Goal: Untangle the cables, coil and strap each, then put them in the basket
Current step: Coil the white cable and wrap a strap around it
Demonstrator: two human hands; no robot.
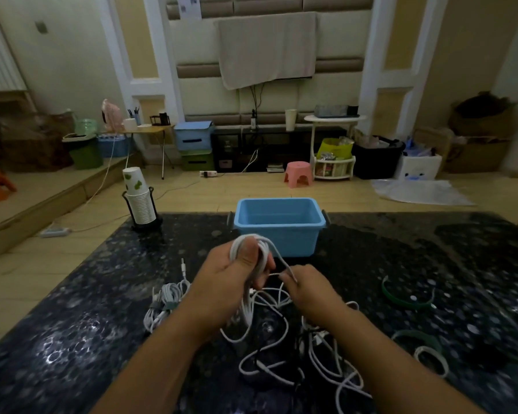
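Observation:
My left hand (231, 276) grips a coil of white cable (259, 249) held upright above the dark speckled table (87, 309). My right hand (307, 289) pinches a strand of that same cable just right of the coil. Below both hands lies a tangle of white and black cables (296, 363). A coiled, strapped white cable (165, 306) lies on the table to the left. The blue basket (278, 225) stands beyond the hands at the table's far edge; I see nothing inside it.
A stack of paper cups in a black holder (141, 204) stands at the far left of the table. Green and pale straps (407, 297) (431, 354) lie on the right. Beyond the table are wooden floor, a pink stool (299, 173) and storage boxes.

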